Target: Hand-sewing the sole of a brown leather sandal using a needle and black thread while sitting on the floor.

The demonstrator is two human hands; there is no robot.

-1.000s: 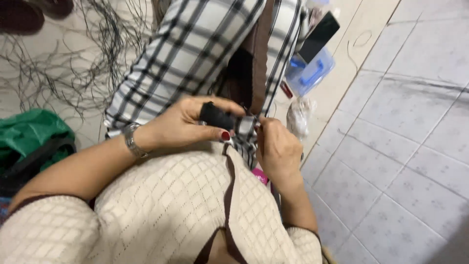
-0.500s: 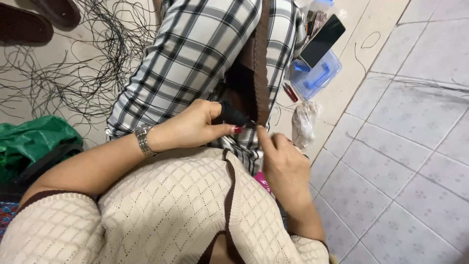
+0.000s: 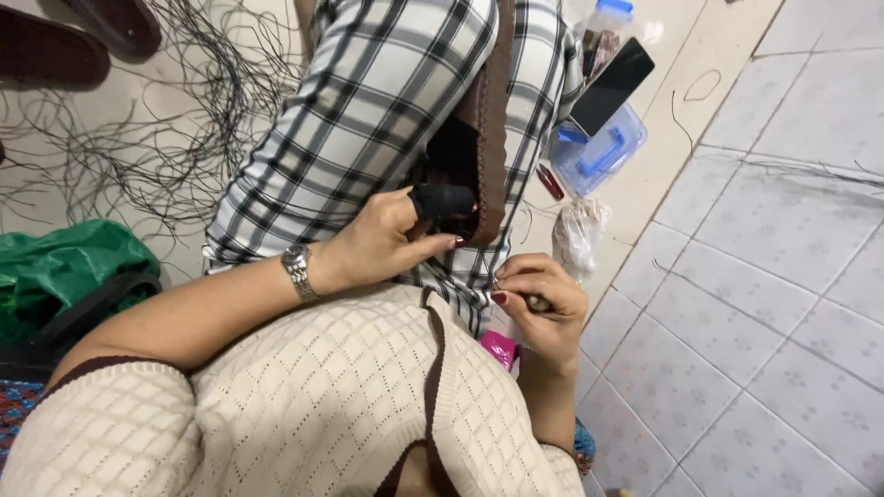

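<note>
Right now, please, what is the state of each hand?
Left hand: closed on the brown piece, a black cover on the thumb.
Right hand: closed on a small tool.

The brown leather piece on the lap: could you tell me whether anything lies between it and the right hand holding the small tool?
Nothing visible blocks it. The right hand with the small tool sits just below the brown leather piece, with only checked trouser fabric between. The left hand presses the piece's lower end from the other side.
</note>
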